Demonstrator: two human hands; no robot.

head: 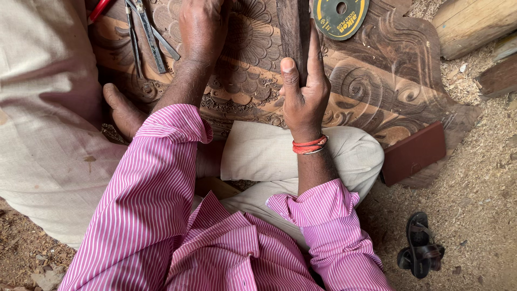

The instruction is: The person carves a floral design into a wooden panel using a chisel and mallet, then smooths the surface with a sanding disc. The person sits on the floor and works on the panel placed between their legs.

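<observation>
Gripping a dark wooden stick (293,32) upright, the right hand (304,94) closes round it, forefinger stretched along it. It stands on the brown carved panel (377,81), thick with flowers and scrolls. Pressing there too, the left hand (202,29) is cut off at the picture's top edge, so I cannot tell its grip.

Cutting disc (340,16) lies on carved panel (377,81), chisels (148,35) left.
</observation>
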